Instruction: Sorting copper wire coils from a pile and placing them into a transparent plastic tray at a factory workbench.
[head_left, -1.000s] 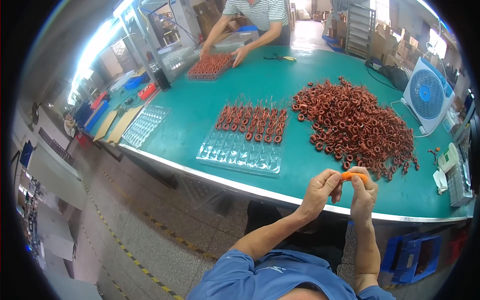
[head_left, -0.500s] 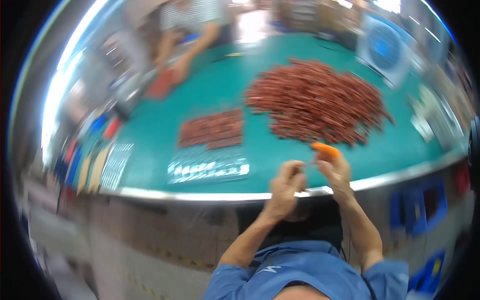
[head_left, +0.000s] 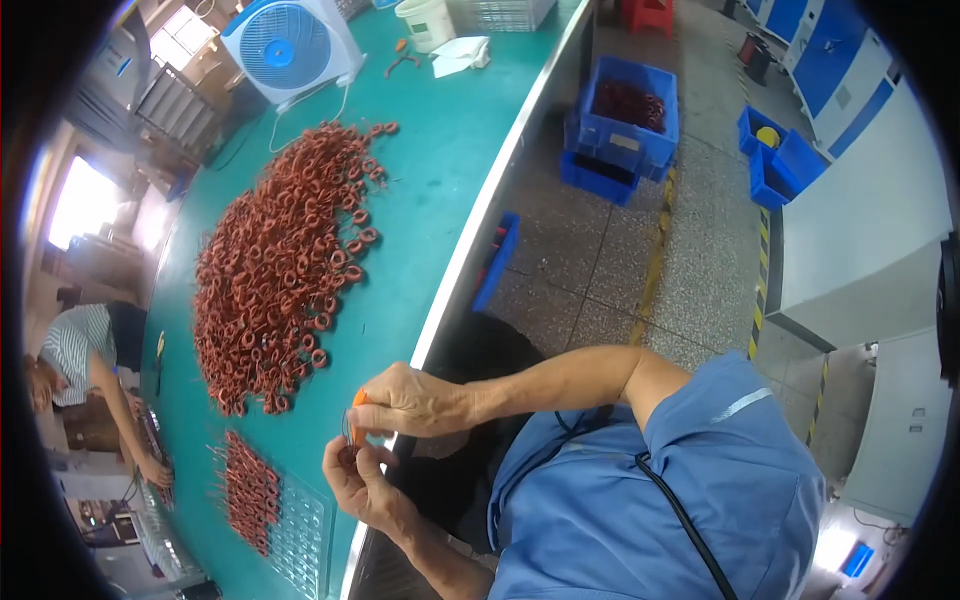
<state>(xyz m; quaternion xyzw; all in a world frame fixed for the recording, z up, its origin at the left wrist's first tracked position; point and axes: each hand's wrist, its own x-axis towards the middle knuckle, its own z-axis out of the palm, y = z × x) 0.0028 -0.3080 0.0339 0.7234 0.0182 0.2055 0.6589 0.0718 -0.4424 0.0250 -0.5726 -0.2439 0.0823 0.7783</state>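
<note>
My right hand [head_left: 408, 400] is closed around a small tool with an orange handle [head_left: 359, 408]; its working end is hard to make out. Just below it, my left hand [head_left: 368, 486] pinches a small dark red wire-wound ring [head_left: 347, 457], partly hidden by the fingers, with thin wires sticking up from it. Both hands meet over the table's metal edge, the tool close to the ring. A large heap of similar red rings with wire ends [head_left: 280, 265] lies on the green table beyond my hands.
Rows of red rings [head_left: 250, 490] sit in a clear plastic tray [head_left: 300, 535] at lower left. A blue-white fan [head_left: 285, 48], a white bucket [head_left: 427, 24] and a white cloth [head_left: 461, 55] stand at the far end. Blue crates [head_left: 625, 125] are on the floor. A co-worker [head_left: 85, 350] sits across.
The view has swung round, so the table now runs up the left side. My hands, slightly apart before, are now together, with the orange-handled tool brought to the ring.
</note>
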